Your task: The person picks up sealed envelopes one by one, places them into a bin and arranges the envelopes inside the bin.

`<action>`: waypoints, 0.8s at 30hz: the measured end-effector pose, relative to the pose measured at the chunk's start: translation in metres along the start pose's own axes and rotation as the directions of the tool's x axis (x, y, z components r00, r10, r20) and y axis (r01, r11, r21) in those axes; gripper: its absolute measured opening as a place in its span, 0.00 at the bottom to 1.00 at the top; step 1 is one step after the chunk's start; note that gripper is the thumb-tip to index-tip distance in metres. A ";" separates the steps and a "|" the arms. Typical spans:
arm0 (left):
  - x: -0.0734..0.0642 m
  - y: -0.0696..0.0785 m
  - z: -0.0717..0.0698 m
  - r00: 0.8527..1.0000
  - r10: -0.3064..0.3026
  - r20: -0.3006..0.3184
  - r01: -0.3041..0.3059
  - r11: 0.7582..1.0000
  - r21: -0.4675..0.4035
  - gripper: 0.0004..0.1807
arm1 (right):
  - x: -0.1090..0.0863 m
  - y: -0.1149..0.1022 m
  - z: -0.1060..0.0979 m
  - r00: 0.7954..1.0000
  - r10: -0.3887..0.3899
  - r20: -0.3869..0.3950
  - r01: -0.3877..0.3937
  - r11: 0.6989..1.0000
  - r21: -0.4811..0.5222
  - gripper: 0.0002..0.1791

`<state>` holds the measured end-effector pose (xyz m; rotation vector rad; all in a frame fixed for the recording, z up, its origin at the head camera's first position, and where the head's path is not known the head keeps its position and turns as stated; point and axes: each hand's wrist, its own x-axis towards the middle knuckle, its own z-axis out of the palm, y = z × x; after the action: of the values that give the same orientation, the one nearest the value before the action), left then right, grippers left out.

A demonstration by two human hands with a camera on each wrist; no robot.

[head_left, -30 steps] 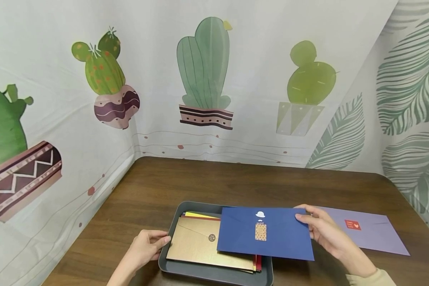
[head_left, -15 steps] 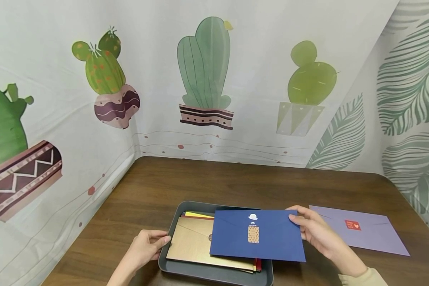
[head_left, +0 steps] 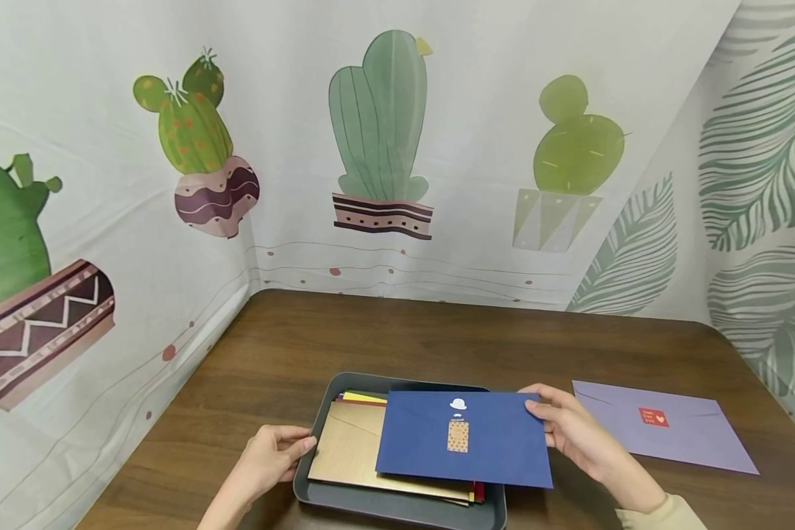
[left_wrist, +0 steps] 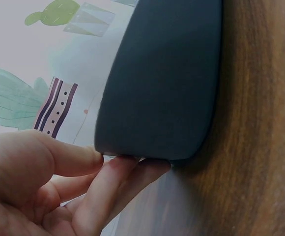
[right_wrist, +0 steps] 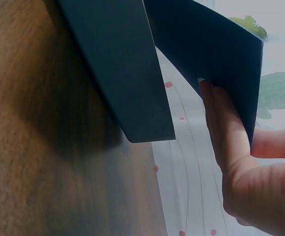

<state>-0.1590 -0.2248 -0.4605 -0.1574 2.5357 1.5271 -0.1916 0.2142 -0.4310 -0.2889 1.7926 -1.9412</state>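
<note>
A blue envelope [head_left: 414,434] with a white hat print and a patterned sticker is pinched at its right edge by my right hand [head_left: 573,430], thumb on top. It hovers over the right part of a dark grey tray [head_left: 371,499]. Inside the tray a gold envelope [head_left: 344,445] lies on top of others, with yellow and red edges showing. At the tray's left end my left hand [head_left: 271,456] grips the rim. In the left wrist view, its thumb and fingertips [left_wrist: 157,167] meet the tray's end wall. The right wrist view shows the blue envelope's underside [right_wrist: 216,54] above the tray.
To the right, a purple envelope [head_left: 689,427] with a red heart sticker lies flat on the brown wooden table [head_left: 384,331]. A white curtain [head_left: 477,147] printed with cacti and leaves hangs behind the table and along its left side.
My right hand has carried the blue envelope leftward and slightly lower over the tray, covering the gold envelope's round sticker. The left hand and the tray have stayed put.
</note>
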 end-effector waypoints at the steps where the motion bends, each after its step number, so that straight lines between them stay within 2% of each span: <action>1: 0.000 0.000 0.000 1.000 0.001 0.002 -0.001 1.000 -0.001 0.21 | 0.001 0.000 0.001 1.000 -0.004 0.010 0.004 1.000 0.007 0.14; 9: 0.000 -0.001 -0.001 1.000 0.006 0.003 -0.006 1.000 -0.004 0.22 | 0.007 0.000 0.007 0.995 -0.042 0.093 0.035 0.997 0.075 0.12; 18: 0.000 0.000 0.000 1.000 0.006 0.012 -0.006 1.000 -0.009 0.22 | 0.010 0.002 0.012 0.991 -0.055 0.126 0.041 0.993 0.112 0.12; 24: 0.000 0.001 -0.001 1.000 -0.015 -0.010 0.015 1.000 0.006 0.22 | 0.011 0.003 0.016 0.989 -0.049 0.140 0.033 0.992 0.119 0.13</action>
<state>-0.1587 -0.2252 -0.4596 -0.1832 2.5406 1.5160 -0.1932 0.1944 -0.4340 -0.4165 1.5875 -1.9917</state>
